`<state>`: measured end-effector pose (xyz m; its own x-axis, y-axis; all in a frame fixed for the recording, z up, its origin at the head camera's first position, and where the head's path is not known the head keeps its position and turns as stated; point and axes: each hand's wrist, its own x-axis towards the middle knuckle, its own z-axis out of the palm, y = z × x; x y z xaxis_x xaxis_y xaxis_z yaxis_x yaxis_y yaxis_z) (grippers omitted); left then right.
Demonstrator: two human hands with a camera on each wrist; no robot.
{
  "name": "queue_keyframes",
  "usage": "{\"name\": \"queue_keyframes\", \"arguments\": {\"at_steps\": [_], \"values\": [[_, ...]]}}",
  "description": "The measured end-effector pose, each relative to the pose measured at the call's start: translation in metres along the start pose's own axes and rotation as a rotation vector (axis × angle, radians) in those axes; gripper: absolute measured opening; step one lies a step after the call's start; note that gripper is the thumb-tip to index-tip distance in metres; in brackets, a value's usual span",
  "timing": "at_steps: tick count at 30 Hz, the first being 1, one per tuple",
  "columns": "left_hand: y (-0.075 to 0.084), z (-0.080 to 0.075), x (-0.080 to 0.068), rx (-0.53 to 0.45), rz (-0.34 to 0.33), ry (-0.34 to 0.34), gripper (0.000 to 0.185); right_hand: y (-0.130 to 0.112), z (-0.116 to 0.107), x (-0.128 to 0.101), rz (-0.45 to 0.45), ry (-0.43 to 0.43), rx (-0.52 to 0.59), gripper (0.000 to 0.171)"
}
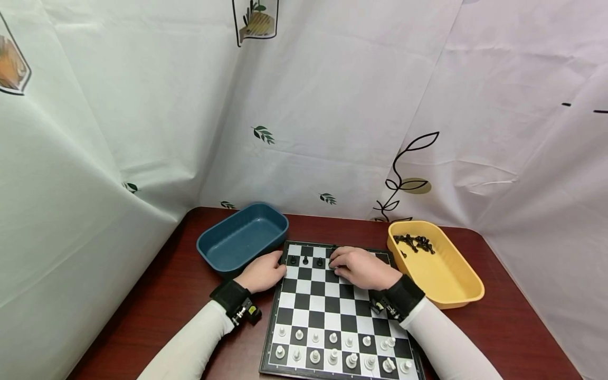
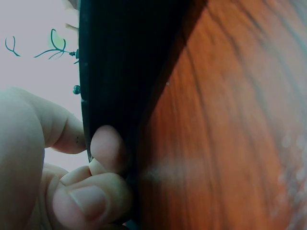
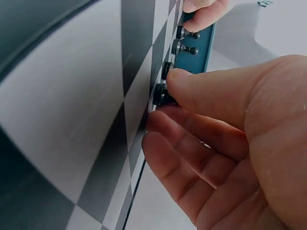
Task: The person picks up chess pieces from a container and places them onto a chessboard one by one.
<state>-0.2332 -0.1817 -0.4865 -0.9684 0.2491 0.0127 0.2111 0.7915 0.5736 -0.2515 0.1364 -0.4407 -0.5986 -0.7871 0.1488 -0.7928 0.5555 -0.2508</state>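
Dark reddish wood grain covers the table (image 1: 157, 295), and a black-and-white chessboard (image 1: 323, 303) lies at the middle of its near edge. The left hand (image 1: 261, 272) rests at the board's far left corner, its fingers curled against the black rim there, as the left wrist view shows fingertips (image 2: 108, 146) pressed to that edge. The right hand (image 1: 361, 266) lies over the board's far row, and in the right wrist view its thumb and fingers (image 3: 192, 84) pinch a black pawn (image 3: 160, 93) standing on the board. 3 more black pawns (image 1: 305, 260) stand along the far row between the 2 hands. White pieces (image 1: 332, 353) fill the 2 rows at the board's near edge. A blue tray (image 1: 242, 237) sits at the table's far left, just beside the board's corner and the left hand. A yellow tray (image 1: 446, 274) sits at the board's right side, with a heap of black pieces (image 1: 415, 243) at its far end.
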Motion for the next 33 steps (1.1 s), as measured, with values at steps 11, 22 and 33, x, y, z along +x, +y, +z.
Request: {"name": "queue_keyframes", "arguments": {"at_steps": [11,22,33], "values": [[0.000,-0.001,-0.002,-0.006,0.002,0.000,0.038,-0.003,-0.005,-0.001,0.035,-0.008,-0.001,0.016],[-0.001,-0.001,-0.001,-0.001,0.000,-0.001,0.038,0.006,-0.038,-0.016,0.072,0.133,0.024,0.010],[0.001,-0.001,0.000,0.005,0.003,-0.004,0.041,0.038,-0.071,-0.049,0.237,0.307,0.003,0.010]]}}
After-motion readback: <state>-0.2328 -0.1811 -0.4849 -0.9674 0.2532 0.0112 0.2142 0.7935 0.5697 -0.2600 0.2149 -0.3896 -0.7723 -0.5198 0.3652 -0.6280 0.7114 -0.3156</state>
